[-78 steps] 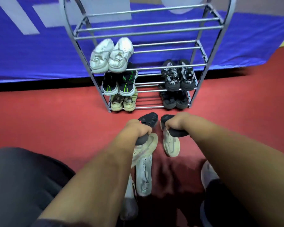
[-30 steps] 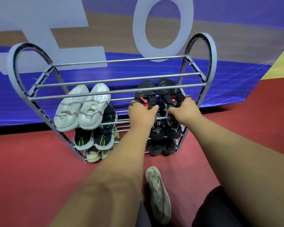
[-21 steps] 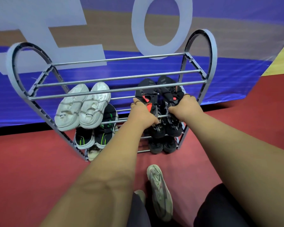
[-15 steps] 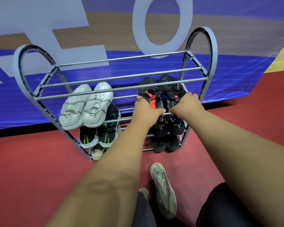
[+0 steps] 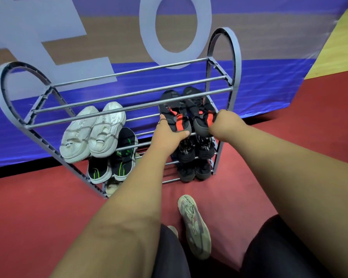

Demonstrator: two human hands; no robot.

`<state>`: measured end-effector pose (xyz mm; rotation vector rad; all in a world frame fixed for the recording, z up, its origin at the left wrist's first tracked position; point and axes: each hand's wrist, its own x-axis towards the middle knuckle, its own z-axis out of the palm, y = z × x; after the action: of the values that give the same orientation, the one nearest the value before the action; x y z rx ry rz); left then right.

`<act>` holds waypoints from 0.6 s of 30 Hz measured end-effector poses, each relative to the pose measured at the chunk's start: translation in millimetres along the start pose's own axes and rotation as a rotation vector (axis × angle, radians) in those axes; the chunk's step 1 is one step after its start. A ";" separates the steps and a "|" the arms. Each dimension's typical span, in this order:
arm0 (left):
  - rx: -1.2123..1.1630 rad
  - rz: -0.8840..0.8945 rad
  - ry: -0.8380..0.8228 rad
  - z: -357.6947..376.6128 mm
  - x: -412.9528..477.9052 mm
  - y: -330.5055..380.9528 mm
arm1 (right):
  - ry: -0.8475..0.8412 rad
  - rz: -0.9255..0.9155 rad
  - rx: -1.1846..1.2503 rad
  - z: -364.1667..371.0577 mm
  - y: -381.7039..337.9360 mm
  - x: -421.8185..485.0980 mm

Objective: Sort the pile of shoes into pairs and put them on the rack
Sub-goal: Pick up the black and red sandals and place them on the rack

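A grey metal shoe rack (image 5: 129, 95) stands on the red floor against a blue banner. On its second tier at the right lie two black shoes with red-orange patches. My left hand (image 5: 167, 135) grips the heel of the left black-and-red shoe (image 5: 174, 109). My right hand (image 5: 225, 125) grips the heel of the right black-and-red shoe (image 5: 199, 109). A white pair (image 5: 92, 131) rests on the same tier at the left. Below are a black-and-green pair (image 5: 113, 163), a beige pair (image 5: 112, 187) and two dark pairs (image 5: 195, 151).
One grey-beige shoe (image 5: 195, 225) lies sole-up on the red floor between my knees, with the tip of another (image 5: 172, 229) beside it. The rack's top tier holds no shoes. The blue banner (image 5: 269, 81) runs behind the rack.
I lifted the two black-and-red shoes from the floor pile up to the rack's second tier. In the last second my hands slid them slightly deeper onto the bars.
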<state>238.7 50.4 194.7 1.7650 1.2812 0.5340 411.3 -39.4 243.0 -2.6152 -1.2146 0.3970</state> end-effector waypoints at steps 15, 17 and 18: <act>-0.156 -0.013 -0.307 -63.5 -61.3 13.4 | -0.068 -0.007 0.060 -24.5 -35.6 -44.4; -0.131 -0.022 -0.348 -75.0 -75.9 11.4 | -0.071 -0.035 0.073 -27.5 -41.3 -58.0; -0.074 -0.014 -0.355 -81.2 -84.7 10.0 | -0.076 -0.057 0.075 -27.6 -43.2 -63.5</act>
<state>151.2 3.9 258.3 1.6966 1.0114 0.2407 350.6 -63.7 291.9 -2.5175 -1.2689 0.5246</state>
